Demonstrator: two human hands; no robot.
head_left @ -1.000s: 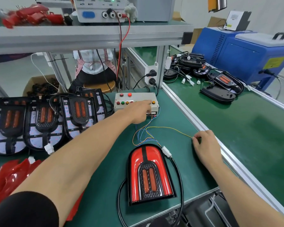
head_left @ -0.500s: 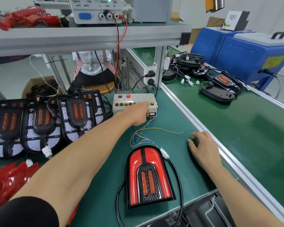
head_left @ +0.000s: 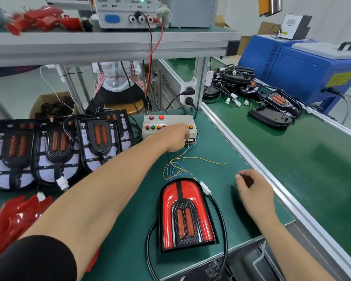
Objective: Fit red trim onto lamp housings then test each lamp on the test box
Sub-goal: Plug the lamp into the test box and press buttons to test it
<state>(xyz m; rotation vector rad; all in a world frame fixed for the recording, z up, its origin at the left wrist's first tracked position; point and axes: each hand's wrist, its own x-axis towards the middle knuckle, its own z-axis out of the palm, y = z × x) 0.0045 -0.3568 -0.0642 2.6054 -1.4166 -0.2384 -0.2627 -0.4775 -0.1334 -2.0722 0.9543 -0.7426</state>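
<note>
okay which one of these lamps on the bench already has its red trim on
The lamp lying alone at the front of the green mat, between both forearms. The housings stacked at the left show bare white and black insides.

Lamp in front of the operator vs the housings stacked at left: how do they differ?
The lamp wears its red trim; the housings show bare pale boards in black frames. The lamp lies flat and alone, wired toward the test box; the housings overlap in a leaning row, one white plug lying loose. Both share the arched outline and twin orange lenses in a black centre.
</note>
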